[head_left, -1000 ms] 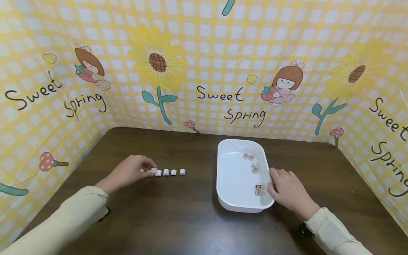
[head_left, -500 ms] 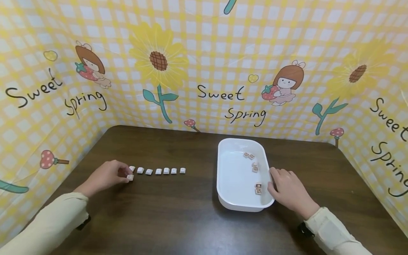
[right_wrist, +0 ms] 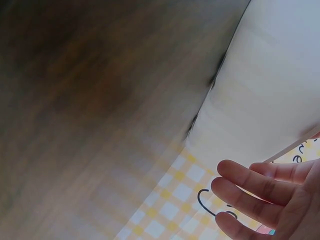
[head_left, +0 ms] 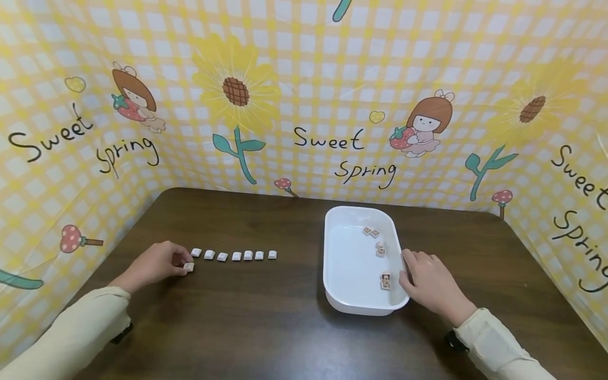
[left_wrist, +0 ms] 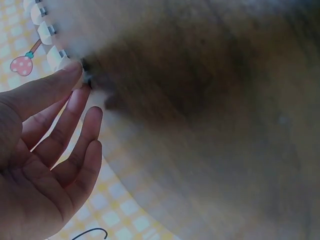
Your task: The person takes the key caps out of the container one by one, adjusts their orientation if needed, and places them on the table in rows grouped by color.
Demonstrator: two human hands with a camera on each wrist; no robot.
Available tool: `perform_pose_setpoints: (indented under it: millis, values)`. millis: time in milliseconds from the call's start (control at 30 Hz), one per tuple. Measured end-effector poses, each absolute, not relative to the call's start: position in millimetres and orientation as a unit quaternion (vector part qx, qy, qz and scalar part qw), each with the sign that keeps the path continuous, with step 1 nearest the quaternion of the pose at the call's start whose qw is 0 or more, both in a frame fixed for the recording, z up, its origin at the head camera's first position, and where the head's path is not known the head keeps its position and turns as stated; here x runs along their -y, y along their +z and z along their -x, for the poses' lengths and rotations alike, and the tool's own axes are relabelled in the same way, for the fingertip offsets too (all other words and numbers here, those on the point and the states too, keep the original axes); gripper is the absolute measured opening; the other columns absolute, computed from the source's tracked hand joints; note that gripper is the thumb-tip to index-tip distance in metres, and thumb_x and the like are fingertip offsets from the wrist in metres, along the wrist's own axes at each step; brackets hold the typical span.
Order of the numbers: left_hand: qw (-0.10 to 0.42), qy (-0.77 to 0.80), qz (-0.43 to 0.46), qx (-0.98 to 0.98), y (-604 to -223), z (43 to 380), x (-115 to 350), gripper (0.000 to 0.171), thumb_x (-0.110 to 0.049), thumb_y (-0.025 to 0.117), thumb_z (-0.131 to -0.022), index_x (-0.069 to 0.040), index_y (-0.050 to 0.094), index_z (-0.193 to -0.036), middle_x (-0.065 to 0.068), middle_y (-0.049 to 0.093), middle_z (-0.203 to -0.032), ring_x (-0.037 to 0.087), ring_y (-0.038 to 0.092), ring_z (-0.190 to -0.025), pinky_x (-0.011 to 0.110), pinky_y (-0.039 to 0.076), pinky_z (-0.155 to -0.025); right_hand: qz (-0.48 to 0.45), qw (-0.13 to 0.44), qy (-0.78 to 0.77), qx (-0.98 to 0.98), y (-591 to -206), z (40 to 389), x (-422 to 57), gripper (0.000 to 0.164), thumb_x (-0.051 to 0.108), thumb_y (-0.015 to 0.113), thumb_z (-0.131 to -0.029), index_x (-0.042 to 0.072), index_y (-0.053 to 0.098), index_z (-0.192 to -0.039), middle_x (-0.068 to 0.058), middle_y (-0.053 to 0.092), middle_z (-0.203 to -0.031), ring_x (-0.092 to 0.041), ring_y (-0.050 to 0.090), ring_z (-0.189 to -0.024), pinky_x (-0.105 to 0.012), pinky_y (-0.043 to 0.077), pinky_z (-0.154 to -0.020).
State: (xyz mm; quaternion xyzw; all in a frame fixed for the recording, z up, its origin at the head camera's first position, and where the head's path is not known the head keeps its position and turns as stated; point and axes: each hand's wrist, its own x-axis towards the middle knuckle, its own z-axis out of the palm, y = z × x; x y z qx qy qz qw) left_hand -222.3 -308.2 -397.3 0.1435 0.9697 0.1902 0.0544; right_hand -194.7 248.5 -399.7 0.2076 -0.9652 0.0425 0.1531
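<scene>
My left hand (head_left: 159,264) pinches a pale keycap (head_left: 189,267) between thumb and fingertips, just above or on the dark table. In the left wrist view the thumb partly hides that keycap, and the other fingers of the left hand (left_wrist: 55,145) spread loosely. Beside it runs a row of several white keycaps (head_left: 236,256). At the right, a white basin (head_left: 347,311) holds several beige keycaps (head_left: 385,285) by its right wall. My right hand (head_left: 432,282) rests against the basin's right rim. Its fingers (right_wrist: 250,182) look relaxed, fairly straight, in the right wrist view.
The brown wooden table (head_left: 266,332) extends in front of and between the row and the basin. A yellow checked cloth (head_left: 313,79) with printed flowers stands as a wall behind and along both sides of the table.
My left hand has moved left along the row, uncovering the white keycaps, then slightly farther left with the pinched keycap. The right hand and basin have stayed in place.
</scene>
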Motion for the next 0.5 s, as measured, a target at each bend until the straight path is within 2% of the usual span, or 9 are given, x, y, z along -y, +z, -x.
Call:
perform_pose_setpoints:
  millis: [300,500]
  values:
    - [0.061,0.189,-0.151,-0.968,-397,222,312,0.016,-0.009,0.079,-0.069,-0.012,0.07,-0.081,-0.002,0.068,-0.078,0.011,0.058,-0.072,0.031,0.047,-0.062,-0.204,0.148,0.042,0.967,-400,195,-248,0.023,0.019,0.056,-0.083,0.002,0.055,-0.099,-0.003,0.057,-0.073,-0.015,0.047,-0.065,-0.034,0.041,-0.063]
    - [0.083,0.184,-0.14,-0.969,-385,223,314,0.022,-0.011,0.079,-0.071,-0.008,0.071,-0.091,0.004,0.071,-0.088,0.019,0.065,-0.078,0.037,0.052,-0.067,-0.204,0.15,0.04,0.966,-400,195,-248,0.025,0.019,0.056,-0.083,0.001,0.055,-0.1,-0.005,0.06,-0.075,-0.016,0.049,-0.066,-0.036,0.043,-0.064]
